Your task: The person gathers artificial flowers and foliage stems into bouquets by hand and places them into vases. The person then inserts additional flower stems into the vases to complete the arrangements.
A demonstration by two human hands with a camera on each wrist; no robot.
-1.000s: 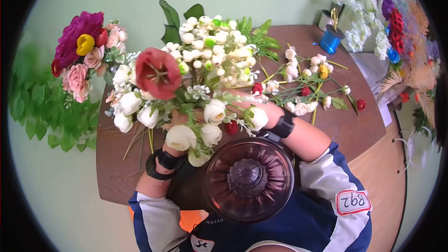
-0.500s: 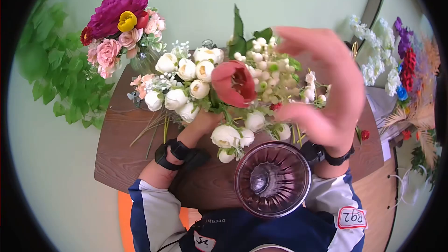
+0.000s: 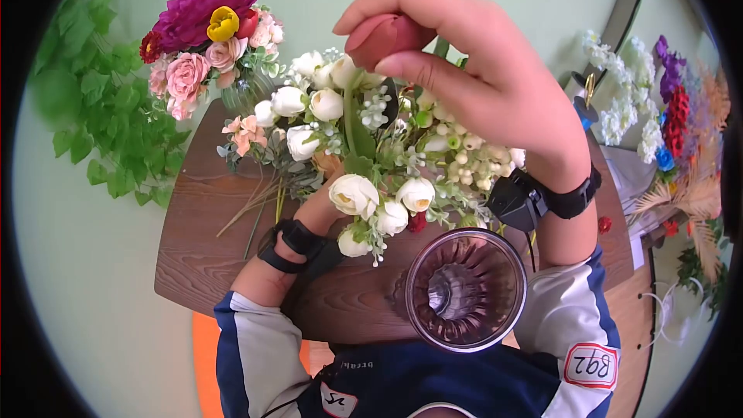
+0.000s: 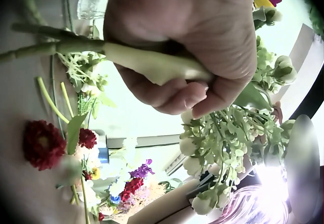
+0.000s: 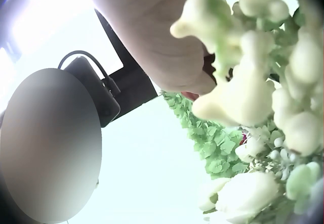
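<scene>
The left hand [image 4: 182, 42] grips the green stems [image 4: 147, 62] of a bouquet, its fingers curled round them; in the head view it is mostly hidden below the blooms. White roses [image 3: 354, 196] and white berries [image 3: 464, 156] spread out from that grip. Above them the right hand [image 3: 487, 70] holds the red tulip head [image 3: 387, 37] between thumb and fingers. In the right wrist view, the right hand [image 5: 162, 37] is partly covered by pale berries [image 5: 243, 97].
A purple glass vase [image 3: 466, 290] stands at the table's near edge. Loose stems [image 3: 251, 209] lie on the brown table [image 3: 201, 251]. Behind at the left is a pink and magenta bouquet [image 3: 188, 76]; more flowers [image 3: 677, 108] and a ribbon spool [image 3: 586, 112] are at the right.
The right hand has moved from among the blooms, up and then left onto the tulip head. The bouquet has turned and tilted in the left hand. The vase appears lower and farther right.
</scene>
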